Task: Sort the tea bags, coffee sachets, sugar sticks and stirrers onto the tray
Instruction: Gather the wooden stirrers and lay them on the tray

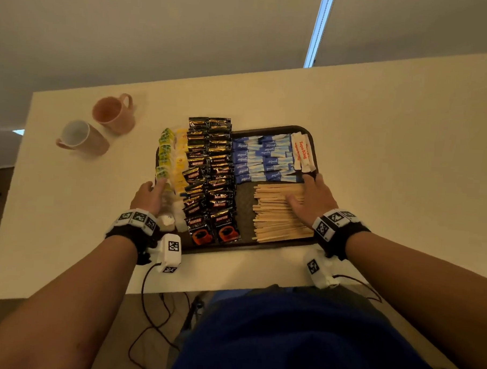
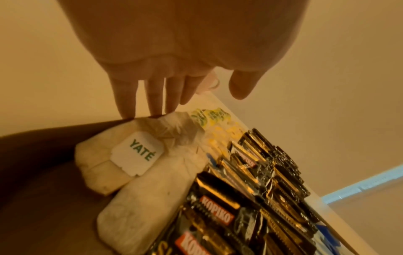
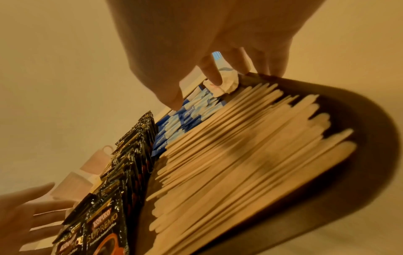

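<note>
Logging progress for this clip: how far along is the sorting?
Nearly done: tea bags, coffee sachets, sugar sticks and stirrers lie grouped on the tray. Left hand touches the tea bags, right hand rests over the stirrers. Only tidying seems left.

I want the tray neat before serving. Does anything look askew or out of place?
Mostly tidy. The coffee sachets overhang the tray's far rim, and the blue sugar sticks lie criss-crossed rather than parallel.
</note>
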